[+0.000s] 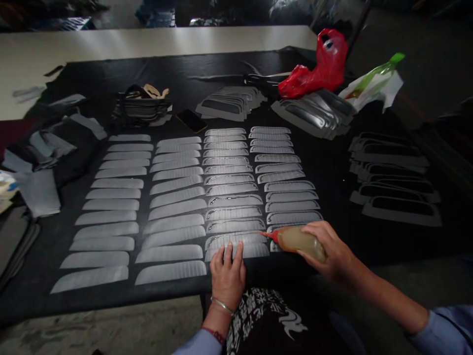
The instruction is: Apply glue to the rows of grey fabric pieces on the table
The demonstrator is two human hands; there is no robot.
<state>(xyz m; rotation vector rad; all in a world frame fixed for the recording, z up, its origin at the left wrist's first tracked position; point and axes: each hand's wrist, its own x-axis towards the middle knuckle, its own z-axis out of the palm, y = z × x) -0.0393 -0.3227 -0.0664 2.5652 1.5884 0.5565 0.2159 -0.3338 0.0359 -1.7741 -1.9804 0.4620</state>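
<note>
My right hand (328, 249) is wrapped round a glue bottle (295, 240) with a red nozzle, tilted to the left. Its tip reaches the right end of a grey curved strip (221, 240) in the third column. My left hand (228, 268) lies with fingers spread on the lowest strip (254, 251) of that column, just in front. Shiny lines of glue run along the curved edges of several strips in the third and fourth columns. In the two left columns the strips (170, 272) look plain.
Black sheeting covers the table (314, 276). Behind the columns are a phone (191, 121), stacked grey pieces (231, 103) and a red plastic bag (332, 59). Framed grey pieces (401, 209) lie at the right. Loose grey scraps (39, 192) sit at the left.
</note>
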